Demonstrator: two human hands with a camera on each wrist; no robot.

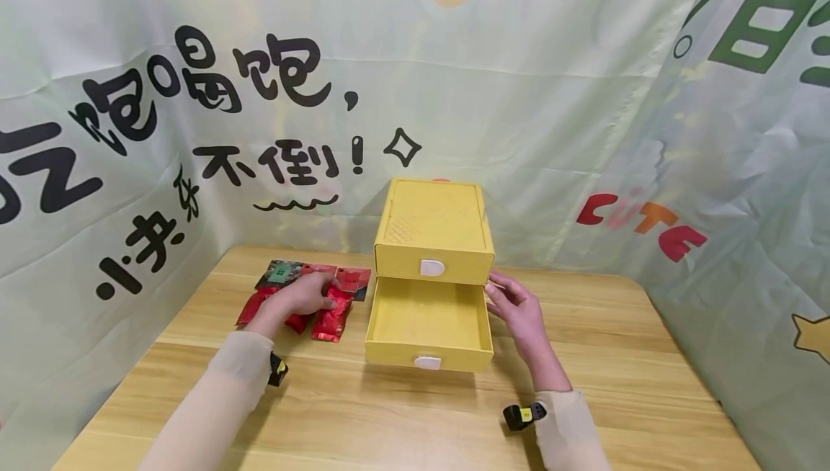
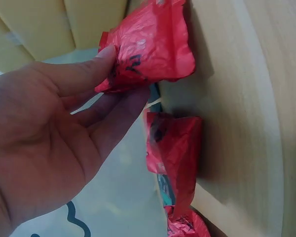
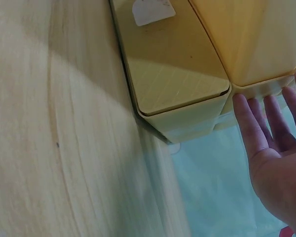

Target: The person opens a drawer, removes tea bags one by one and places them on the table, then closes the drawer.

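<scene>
Left of a yellow two-drawer box (image 1: 433,217), my left hand (image 1: 303,297) pinches a shiny red packet (image 1: 333,320) between thumb and fingers. In the left wrist view the thumb lies on the near face of the packet (image 2: 153,47), and the other fingers are partly behind it. The lower drawer (image 1: 403,353) is pulled out, and its inside shows bare yellow; the upper drawer (image 1: 397,258) is closed. On the box's right, my right hand (image 1: 521,312) has its fingers extended, fingertips right at the side wall. The right wrist view shows those fingers (image 3: 251,123) along the box edge.
More red packets (image 2: 175,153) lie on the wooden table, left of the box. Behind them are dark green and red flat packets (image 1: 280,274). A printed cloth (image 1: 519,132) hangs around the table's back and sides. Both wrists wear small black cameras (image 1: 519,417).
</scene>
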